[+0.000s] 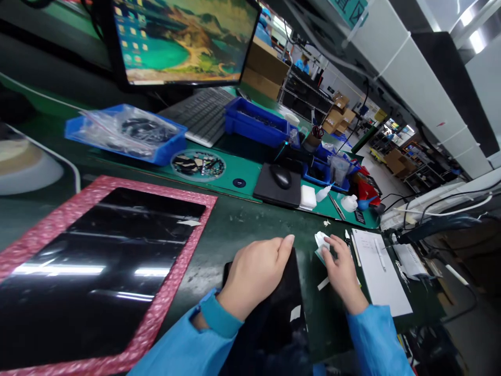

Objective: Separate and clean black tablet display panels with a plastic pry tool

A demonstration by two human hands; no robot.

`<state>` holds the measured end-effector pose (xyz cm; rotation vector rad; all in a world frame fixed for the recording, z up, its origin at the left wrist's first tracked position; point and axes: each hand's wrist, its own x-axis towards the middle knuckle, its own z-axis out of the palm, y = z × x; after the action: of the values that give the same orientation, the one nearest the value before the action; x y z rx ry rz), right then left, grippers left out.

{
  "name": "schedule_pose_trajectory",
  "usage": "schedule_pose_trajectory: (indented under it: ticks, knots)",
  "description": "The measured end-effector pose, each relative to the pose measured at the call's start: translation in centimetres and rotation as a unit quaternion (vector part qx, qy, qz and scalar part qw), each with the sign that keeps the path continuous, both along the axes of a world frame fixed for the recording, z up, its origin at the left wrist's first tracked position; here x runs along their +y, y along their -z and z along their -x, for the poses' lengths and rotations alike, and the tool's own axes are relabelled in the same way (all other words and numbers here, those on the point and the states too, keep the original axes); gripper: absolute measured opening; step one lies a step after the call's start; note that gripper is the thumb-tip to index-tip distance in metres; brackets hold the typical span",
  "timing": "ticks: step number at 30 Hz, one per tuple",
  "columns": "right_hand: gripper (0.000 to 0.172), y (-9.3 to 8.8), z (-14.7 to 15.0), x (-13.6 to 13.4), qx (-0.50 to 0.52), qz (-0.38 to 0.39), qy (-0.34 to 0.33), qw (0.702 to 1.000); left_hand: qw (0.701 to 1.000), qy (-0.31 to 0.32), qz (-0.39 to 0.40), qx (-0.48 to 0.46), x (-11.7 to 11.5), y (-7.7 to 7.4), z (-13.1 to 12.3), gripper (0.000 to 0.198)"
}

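Note:
In the head view, a black glass panel (277,308) with a small white tab lies in front of me on the dark green bench. My left hand (254,271) is curled over its upper part, thumb stretched forward; the fingers are mostly hidden behind the hand, and what they hold cannot be made out. To the right, my right hand (344,271) pinches a crumpled white and pale-blue sheet (321,242) between thumb and fingers. A thin white strip (323,283) lies on the bench just below that sheet.
At left, a large black screen (105,261) rests on pink bubble wrap (207,209). Papers (379,277) with a pen lie at right. Along the back stand a blue tray (168,151) of bagged parts, a mouse (281,176), a keyboard (203,112), blue bins (254,122) and a monitor (183,42).

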<state>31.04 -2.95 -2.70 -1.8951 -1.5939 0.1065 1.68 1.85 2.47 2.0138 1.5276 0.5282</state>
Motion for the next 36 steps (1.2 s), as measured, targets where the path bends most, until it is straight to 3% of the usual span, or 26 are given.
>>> schedule_pose_trajectory:
  ticks: [6,11,17,20,23,26,30,34,36]
  knots:
    - [0.024,-0.2,-0.9,3.2,-0.018,0.066,-0.009,0.998,1.000,-0.005,-0.024,-0.018,-0.1,0.3,0.1,0.064]
    - [0.033,-1.0,-0.5,3.6,0.015,0.038,-0.020,0.999,0.996,-0.011,-0.061,-0.064,-0.6,0.8,0.4,0.064]
    - [0.046,-3.1,1.6,0.5,0.120,-0.046,0.004,0.992,0.972,-0.037,-0.150,-0.175,-1.3,0.1,1.4,0.062]
    - [0.039,-4.0,2.8,-2.0,0.174,-0.067,0.016,0.982,0.933,-0.048,-0.219,-0.282,-1.8,-0.7,2.0,0.059]
    - [0.029,-4.7,3.9,-3.7,0.224,-0.072,0.016,0.972,0.919,-0.039,-0.232,-0.318,-2.0,-0.9,2.2,0.058]
    - [0.028,-5.5,4.8,-4.7,0.281,-0.070,0.001,0.957,0.931,-0.045,-0.225,-0.284,-1.8,-0.2,2.0,0.059]
    - [0.030,-7.2,6.4,-5.7,0.327,-0.053,-0.040,0.943,0.986,-0.056,-0.119,-0.104,-1.0,0.8,1.4,0.064]
    - [0.004,-8.9,8.4,-5.9,0.266,-0.051,-0.120,0.955,0.998,-0.049,-0.030,-0.008,-0.3,0.8,0.8,0.064]
    - [0.009,-9.4,9.4,-5.4,0.220,-0.046,-0.161,0.961,0.999,-0.044,-0.017,0.002,0.0,0.5,0.6,0.065]
